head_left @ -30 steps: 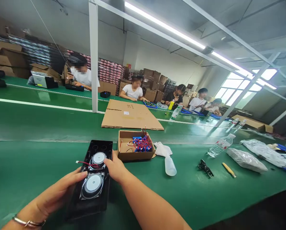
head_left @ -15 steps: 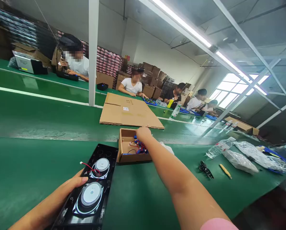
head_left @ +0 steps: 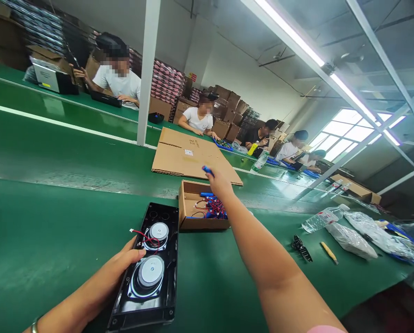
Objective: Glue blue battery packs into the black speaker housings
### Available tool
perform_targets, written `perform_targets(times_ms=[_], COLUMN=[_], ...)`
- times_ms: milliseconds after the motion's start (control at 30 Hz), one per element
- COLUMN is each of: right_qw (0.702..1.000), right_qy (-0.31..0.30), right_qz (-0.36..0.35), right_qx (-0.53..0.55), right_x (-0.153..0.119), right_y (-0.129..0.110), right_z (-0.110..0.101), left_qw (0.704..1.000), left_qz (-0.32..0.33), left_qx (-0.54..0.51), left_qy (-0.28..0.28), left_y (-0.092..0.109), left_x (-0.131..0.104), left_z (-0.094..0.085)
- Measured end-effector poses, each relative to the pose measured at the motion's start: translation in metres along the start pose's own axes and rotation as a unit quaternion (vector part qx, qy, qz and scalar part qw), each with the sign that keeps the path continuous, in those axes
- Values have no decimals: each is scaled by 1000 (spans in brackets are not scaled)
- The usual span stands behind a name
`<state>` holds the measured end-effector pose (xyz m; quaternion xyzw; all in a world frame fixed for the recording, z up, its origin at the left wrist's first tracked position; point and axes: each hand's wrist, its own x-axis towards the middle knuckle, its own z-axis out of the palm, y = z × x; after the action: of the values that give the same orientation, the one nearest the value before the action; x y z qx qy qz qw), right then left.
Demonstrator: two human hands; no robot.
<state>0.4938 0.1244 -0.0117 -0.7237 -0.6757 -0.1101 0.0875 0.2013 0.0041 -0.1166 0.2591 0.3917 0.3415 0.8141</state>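
My left hand point(head_left: 125, 260) grips the left edge of a black speaker housing point(head_left: 169, 277), thumb on top. Two round speakers point(head_left: 151, 271) with silvery backs sit in it, and a red-and-black lead with a white plug lies across the upper one. My right hand point(head_left: 222, 185) is closed on a blue cylindrical battery point(head_left: 207, 171), whose end sticks out to the left. It is above an open cardboard box point(head_left: 202, 225). Inside the box lie several blue batteries point(head_left: 216, 210) with tangled red and black wires; my forearm covers its right side.
Behind the box lies a flattened carton point(head_left: 207, 155). To the right are a black hair clip point(head_left: 301, 249), a yellow-handled tool point(head_left: 329, 253), a water bottle point(head_left: 323, 219) and plastic bags point(head_left: 352, 240). A white post point(head_left: 148, 74) rises at the bench's middle; several people sit beyond.
My right hand has come up out of the box with a blue battery in its fingers. The whole view has shifted slightly; my left hand still holds the speaker housing.
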Motion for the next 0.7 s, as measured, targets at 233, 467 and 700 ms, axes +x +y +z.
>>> perform_targets(times_ms=[233, 467, 700], right_qw=[949, 951, 941], right_qy=[117, -42, -47], right_qz=[-142, -276, -323], right_qx=[255, 131, 93], right_x=[-37, -70, -66], right_y=[-47, -86, -92], right_z=[-23, 17, 20], left_qw=[999, 998, 997], left_qz=[7, 4, 1], left_qx=[37, 44, 39], left_qy=[-35, -49, -60], left_y=[0, -1, -1], left_x=[-6, -6, -3], left_z=[3, 1, -1])
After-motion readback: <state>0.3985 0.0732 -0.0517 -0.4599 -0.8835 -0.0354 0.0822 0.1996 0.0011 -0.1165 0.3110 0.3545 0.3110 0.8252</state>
